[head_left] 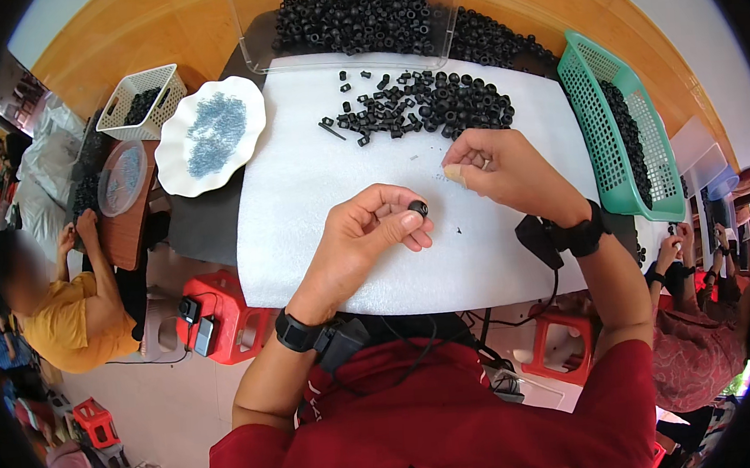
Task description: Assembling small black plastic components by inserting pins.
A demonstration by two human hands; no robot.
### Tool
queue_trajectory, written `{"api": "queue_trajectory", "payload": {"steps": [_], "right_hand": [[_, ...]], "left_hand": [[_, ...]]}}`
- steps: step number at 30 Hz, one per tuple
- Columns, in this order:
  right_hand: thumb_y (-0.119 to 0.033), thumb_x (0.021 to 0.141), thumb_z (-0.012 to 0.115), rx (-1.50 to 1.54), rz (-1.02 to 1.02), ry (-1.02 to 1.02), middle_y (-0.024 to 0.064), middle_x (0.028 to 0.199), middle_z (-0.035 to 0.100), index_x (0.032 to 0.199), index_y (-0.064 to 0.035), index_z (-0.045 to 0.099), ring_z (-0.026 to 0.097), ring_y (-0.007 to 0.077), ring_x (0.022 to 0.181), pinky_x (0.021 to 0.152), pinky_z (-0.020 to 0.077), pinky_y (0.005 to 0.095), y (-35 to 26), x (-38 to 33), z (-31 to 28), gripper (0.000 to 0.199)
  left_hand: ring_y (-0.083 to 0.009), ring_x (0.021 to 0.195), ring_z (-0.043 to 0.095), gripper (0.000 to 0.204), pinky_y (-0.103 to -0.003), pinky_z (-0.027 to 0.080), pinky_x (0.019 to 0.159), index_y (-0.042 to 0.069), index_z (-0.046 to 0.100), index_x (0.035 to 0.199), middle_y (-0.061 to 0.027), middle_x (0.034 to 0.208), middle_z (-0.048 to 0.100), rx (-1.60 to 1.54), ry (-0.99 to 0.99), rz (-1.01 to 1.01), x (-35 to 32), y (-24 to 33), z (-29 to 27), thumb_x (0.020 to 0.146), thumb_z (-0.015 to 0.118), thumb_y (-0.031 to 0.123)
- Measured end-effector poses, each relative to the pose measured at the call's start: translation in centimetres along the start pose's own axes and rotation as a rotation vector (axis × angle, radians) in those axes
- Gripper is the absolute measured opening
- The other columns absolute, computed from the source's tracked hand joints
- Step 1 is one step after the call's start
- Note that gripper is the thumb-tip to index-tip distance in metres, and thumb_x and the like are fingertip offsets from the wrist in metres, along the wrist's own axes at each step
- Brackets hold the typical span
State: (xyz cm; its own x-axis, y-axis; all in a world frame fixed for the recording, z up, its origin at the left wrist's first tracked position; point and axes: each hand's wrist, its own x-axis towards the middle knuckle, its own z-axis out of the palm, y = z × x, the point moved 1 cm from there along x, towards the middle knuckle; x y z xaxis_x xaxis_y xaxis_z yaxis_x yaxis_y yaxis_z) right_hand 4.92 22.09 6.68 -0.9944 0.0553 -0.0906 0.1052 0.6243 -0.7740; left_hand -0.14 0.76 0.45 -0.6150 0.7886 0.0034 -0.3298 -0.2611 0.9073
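Observation:
My left hand (364,228) pinches a small round black plastic part (417,207) between thumb and fingers above the white foam sheet (301,178). To its right, my right hand (490,167) is closed, thumb against fingertips, low over the sheet. Whatever its fingertips hold is too small to make out. Just under those fingertips lie a few tiny pale pieces (442,177). Beyond both hands a loose pile of small black plastic parts (453,102) spreads over the sheet, caps on the right and narrower pieces on the left.
A clear bin (245,56) of black parts stands at the back. On the left are a white scalloped plate (175,174) of small bluish-clear pieces and a cream basket (172,90). A green basket (659,136) borders the right. Co-workers sit on both sides; red stools (225,331) stand below.

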Motion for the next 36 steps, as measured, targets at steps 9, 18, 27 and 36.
{"api": "queue_trajectory", "payload": {"steps": [9, 18, 27, 36], "right_hand": [[-0.015, 0.083, 0.064, -0.094, -0.110, -0.032, 0.0153, 0.073, 0.066, 0.089, 0.0046, 0.066, 0.064, 0.0231, 0.067, 0.065, 0.0501, 0.0317, -0.3, 3.1, 0.5, 0.020], [-0.012, 0.085, 0.059, -0.423, -0.450, -0.010, 0.0165, 0.086, 0.065, 0.094, 0.0026, 0.067, 0.062, 0.0324, 0.079, 0.074, 0.0493, 0.0388, -1.9, 8.2, 3.7, 0.019], [-0.015, 0.086, 0.059, -0.635, -0.343, -0.036, 0.0134, 0.091, 0.063, 0.089, -0.0027, 0.066, 0.062, 0.0316, 0.081, 0.074, 0.0492, 0.0403, -2.2, 8.7, 5.6, 0.015], [-0.010, 0.082, 0.058, -0.555, -0.358, 0.004, 0.0132, 0.088, 0.062, 0.090, -0.0025, 0.064, 0.062, 0.0310, 0.081, 0.071, 0.0493, 0.0399, -1.0, 8.0, 4.8, 0.012]], "left_hand": [[-0.0174, 0.081, 0.067, 0.019, -0.028, 0.054, 0.072, -0.002, 0.058, 0.108, -0.0126, 0.093, 0.067, -0.032, -0.017, -0.007, 0.0, 0.0, -0.3, 0.093, 0.061, 0.009], [-0.0174, 0.081, 0.067, 0.019, -0.028, 0.054, 0.072, -0.002, 0.058, 0.109, -0.0129, 0.092, 0.067, -0.081, -0.031, 0.029, 0.0, -0.3, -0.6, 0.093, 0.060, 0.009], [-0.0171, 0.081, 0.067, 0.019, -0.028, 0.054, 0.072, -0.001, 0.058, 0.108, -0.0112, 0.093, 0.067, -0.097, -0.057, 0.041, -0.3, -0.3, -0.7, 0.093, 0.061, 0.010], [-0.0170, 0.081, 0.067, 0.019, -0.028, 0.053, 0.072, -0.002, 0.058, 0.108, -0.0111, 0.093, 0.067, -0.090, -0.055, 0.045, -0.3, -0.4, -0.9, 0.094, 0.061, 0.010]]}}
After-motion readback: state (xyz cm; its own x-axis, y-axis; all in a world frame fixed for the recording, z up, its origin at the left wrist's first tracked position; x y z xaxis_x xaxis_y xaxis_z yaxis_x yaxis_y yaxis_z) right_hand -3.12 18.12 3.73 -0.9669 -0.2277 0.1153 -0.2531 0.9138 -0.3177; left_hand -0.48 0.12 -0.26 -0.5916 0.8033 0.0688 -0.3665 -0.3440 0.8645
